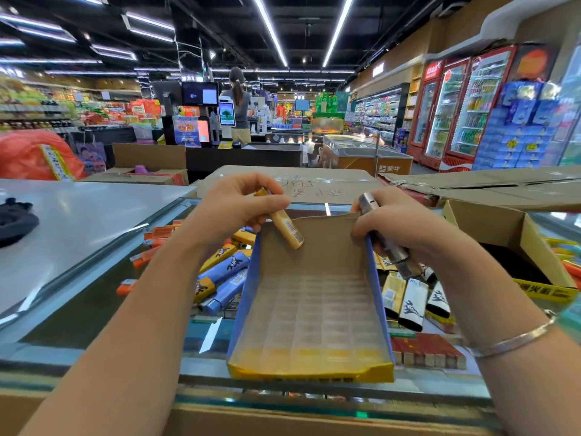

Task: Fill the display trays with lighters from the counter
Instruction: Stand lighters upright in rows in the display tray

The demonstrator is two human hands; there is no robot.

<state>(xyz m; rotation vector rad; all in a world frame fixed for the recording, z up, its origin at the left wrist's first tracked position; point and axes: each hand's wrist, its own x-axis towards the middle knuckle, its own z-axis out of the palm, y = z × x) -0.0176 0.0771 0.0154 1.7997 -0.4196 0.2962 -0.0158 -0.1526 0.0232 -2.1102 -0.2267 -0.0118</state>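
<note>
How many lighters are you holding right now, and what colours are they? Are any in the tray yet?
Yellow lighter, held in the left hand: 1
Silver lighter, held in the right hand: 1, as far as shows
Lighters set in the tray: 0
Total held: 2

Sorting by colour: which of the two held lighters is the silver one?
The silver lighter in the right hand; the left hand holds a yellow lighter.

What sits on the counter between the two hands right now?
In the head view, the empty display tray stands between the left hand, holding a yellow lighter, and the right hand, holding a silver lighter.
</note>
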